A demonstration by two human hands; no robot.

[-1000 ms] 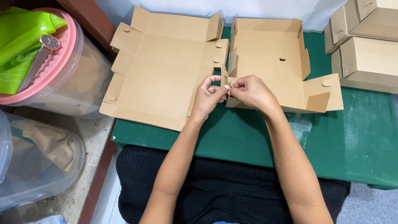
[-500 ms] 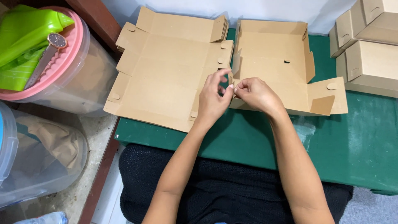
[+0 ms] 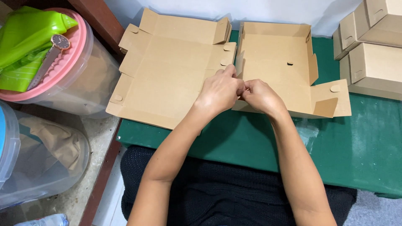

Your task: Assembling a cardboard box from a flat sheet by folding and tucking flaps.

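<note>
**Both hands pinch the box's near corner**

Pinched together, the left hand [image 3: 220, 90] and right hand [image 3: 259, 95] close their fingers on the near left corner of the half-folded cardboard box [image 3: 276, 62]. Beyond the grip the box's tray lies open on the green table [image 3: 368, 142]. Left of the grip lies a flat box blank [image 3: 167, 71]; far right stand finished boxes [image 3: 372, 62].

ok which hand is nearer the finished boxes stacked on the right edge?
Right. The right hand is at the near left corner of the half-folded box, on the side toward the finished boxes; the left hand sits just beyond it, farther away.
</note>
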